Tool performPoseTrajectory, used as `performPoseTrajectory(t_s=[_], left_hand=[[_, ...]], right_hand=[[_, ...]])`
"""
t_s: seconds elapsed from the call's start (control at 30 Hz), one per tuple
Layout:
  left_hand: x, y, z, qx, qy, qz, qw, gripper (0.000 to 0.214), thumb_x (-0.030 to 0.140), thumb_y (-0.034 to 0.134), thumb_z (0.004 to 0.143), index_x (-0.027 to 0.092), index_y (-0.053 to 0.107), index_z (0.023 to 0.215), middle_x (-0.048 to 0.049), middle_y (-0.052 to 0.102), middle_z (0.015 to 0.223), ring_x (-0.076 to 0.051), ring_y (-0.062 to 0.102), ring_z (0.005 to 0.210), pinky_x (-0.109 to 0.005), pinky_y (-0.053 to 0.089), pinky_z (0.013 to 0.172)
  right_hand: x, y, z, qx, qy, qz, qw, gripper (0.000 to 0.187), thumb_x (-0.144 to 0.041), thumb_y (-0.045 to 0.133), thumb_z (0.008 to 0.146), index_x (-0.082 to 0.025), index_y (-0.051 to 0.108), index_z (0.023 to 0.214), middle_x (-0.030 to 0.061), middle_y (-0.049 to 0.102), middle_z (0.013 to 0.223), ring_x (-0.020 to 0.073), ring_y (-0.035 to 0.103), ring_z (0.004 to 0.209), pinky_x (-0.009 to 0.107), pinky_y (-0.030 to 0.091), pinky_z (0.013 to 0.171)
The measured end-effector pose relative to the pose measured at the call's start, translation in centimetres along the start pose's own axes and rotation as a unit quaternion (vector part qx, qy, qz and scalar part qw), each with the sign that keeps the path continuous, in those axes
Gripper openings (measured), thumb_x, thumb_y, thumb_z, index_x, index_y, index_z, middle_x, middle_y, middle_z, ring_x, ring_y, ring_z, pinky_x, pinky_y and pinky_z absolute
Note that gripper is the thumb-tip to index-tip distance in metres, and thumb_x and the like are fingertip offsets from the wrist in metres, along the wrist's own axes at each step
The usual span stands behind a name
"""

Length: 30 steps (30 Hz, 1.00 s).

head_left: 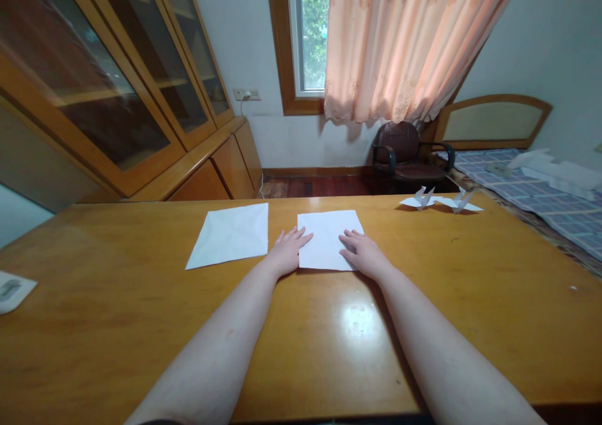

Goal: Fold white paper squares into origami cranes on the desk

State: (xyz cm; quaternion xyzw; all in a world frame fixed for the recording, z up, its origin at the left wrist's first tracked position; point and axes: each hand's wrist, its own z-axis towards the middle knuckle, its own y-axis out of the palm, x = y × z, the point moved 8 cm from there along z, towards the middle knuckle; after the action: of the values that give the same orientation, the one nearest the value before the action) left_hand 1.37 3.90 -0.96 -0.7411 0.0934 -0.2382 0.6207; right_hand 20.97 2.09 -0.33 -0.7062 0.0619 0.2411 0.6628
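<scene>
Square white paper sheet [328, 237] lies flat mid-bench, directly ahead of the person. Left hand [288, 249] flat, fingers spread, pressing its left edge; right hand [361, 251] flat on the lower right corner. Both equally near, sheet between them. Second white sheet [230, 236] just left, apart. Two folded white paper cranes [439, 200] far right. Glossy yellow wooden bench [301, 325]; bedroom, peach curtain [404, 42], bed [540, 193].
</scene>
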Motion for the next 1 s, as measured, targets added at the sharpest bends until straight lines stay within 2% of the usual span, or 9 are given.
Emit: performPoseTrajectory(t_s=[0.17,0.3,0.6,0.77,0.9,1.0], left_hand=[[-0.3,0.1,0.1,0.003,-0.011,0.004,1.0,0.059,0.036,0.045,0.087,0.033,0.031,0.143,-0.0025,0.022,0.154,-0.028,0.017,0.142,-0.053,0.014,0.113],[-0.3,0.0,0.0,0.019,-0.002,-0.02,1.0,0.057,0.035,0.046,0.086,0.032,0.035,0.142,-0.0039,0.024,0.153,-0.029,0.019,0.141,-0.054,0.015,0.112],[-0.1,-0.5,-0.2,0.031,-0.01,-0.033,0.999,0.058,0.036,0.052,0.082,0.031,0.04,0.139,-0.0051,0.028,0.152,-0.032,0.017,0.141,-0.056,0.013,0.112],[1.1,-0.6,-0.4,0.02,0.056,-0.06,0.996,0.051,0.03,0.052,0.081,0.032,0.049,0.133,-0.0038,0.035,0.148,-0.026,0.021,0.141,-0.054,0.011,0.113],[1.5,-0.5,-0.5,0.013,0.066,-0.07,0.995,0.051,0.022,0.048,0.082,0.033,0.049,0.132,-0.0029,0.036,0.148,-0.023,0.027,0.139,-0.054,0.013,0.113],[1.7,-0.5,-0.6,0.005,0.053,-0.065,0.996,0.054,0.018,0.048,0.082,0.034,0.047,0.134,-0.0028,0.034,0.149,-0.024,0.026,0.139,-0.055,0.013,0.112]], right_hand=[[2.0,-0.9,0.0,0.053,0.076,-0.02,0.995,0.047,-0.04,0.049,0.086,-0.02,0.055,0.129,0.0086,0.045,0.142,0.0255,0.037,0.133,0.041,0.028,0.11],[2.9,-1.1,0.1,0.078,0.097,-0.007,0.992,0.046,-0.041,0.048,0.087,-0.019,0.057,0.126,0.0109,0.047,0.14,0.0268,0.04,0.132,0.044,0.028,0.109],[3.2,-0.6,0.2,0.083,0.096,0.003,0.992,0.049,-0.04,0.052,0.084,-0.019,0.055,0.128,0.0119,0.043,0.142,0.0281,0.037,0.133,0.048,0.023,0.111],[3.1,-0.9,0.1,0.087,0.099,-0.012,0.991,0.048,-0.039,0.052,0.085,-0.018,0.056,0.128,0.012,0.045,0.141,0.0289,0.037,0.132,0.047,0.026,0.109],[3.3,-2.1,-0.2,0.137,0.121,-0.016,0.983,0.039,-0.038,0.058,0.08,-0.021,0.065,0.115,0.01,0.055,0.131,0.0315,0.043,0.127,0.049,0.03,0.106],[1.9,-2.7,-0.4,0.169,0.055,0.035,0.983,0.036,-0.035,0.054,0.084,-0.021,0.065,0.115,0.0089,0.06,0.125,0.0257,0.052,0.118,0.043,0.035,0.104]])
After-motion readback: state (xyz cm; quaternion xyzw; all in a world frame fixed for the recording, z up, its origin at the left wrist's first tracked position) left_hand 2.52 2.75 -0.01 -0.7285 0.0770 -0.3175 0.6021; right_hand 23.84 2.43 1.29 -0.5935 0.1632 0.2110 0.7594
